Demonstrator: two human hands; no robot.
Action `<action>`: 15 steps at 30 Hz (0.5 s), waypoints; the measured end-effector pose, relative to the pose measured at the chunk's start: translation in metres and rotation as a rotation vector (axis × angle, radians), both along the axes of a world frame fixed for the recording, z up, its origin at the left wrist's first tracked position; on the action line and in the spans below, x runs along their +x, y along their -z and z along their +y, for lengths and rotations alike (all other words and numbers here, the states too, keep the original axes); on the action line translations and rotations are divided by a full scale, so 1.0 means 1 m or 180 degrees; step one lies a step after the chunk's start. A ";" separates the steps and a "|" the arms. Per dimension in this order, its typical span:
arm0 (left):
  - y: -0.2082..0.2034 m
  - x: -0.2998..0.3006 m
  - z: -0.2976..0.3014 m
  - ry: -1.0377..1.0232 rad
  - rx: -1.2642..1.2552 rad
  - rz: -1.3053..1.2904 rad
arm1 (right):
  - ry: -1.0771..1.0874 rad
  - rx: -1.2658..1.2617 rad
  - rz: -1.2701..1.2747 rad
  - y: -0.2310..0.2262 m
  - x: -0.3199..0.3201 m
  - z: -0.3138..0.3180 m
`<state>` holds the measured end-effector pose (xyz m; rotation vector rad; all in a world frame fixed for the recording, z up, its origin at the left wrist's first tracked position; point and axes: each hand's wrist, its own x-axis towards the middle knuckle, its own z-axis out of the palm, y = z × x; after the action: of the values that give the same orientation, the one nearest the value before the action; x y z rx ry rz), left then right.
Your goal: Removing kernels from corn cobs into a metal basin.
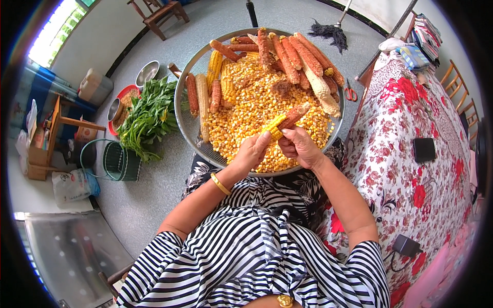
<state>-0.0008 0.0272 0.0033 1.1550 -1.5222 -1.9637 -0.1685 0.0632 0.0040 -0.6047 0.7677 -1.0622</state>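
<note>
Both forearms reach away from the body, bare below striped sleeves, and meet in the middle. The left hand [251,151] curls with fingers closed in a grip; the right hand [300,146] clasps just beside it, thumbs near.

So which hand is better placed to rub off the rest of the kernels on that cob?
Probably the left hand: its thumb lies on the cob's yellow kernelled end, while the right hand grips from below.

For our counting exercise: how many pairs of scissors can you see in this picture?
1. The red-handled scissors lie on the grey floor, between the round tray of corn and the floral cloth. Others may be hidden.
</note>
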 end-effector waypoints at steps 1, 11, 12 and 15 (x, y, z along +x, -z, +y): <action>0.002 -0.001 0.001 -0.0028 -0.0274 -0.0232 | 0.0007 0.0051 0.0016 -0.002 0.001 0.000; 0.012 -0.001 0.000 0.0144 -0.0919 -0.0310 | 0.0009 -0.0048 0.0101 0.010 -0.001 0.002; 0.006 0.001 0.001 0.0135 -0.0956 -0.0332 | 0.0000 -0.0087 0.0081 0.008 0.000 0.002; -0.001 0.002 -0.001 0.0123 -0.0363 -0.0052 | -0.0043 -0.0019 0.0029 0.010 0.000 -0.002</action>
<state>0.0016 0.0265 0.0041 1.1045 -1.6535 -1.8696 -0.1680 0.0614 -0.0057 -0.6193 0.7676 -1.0502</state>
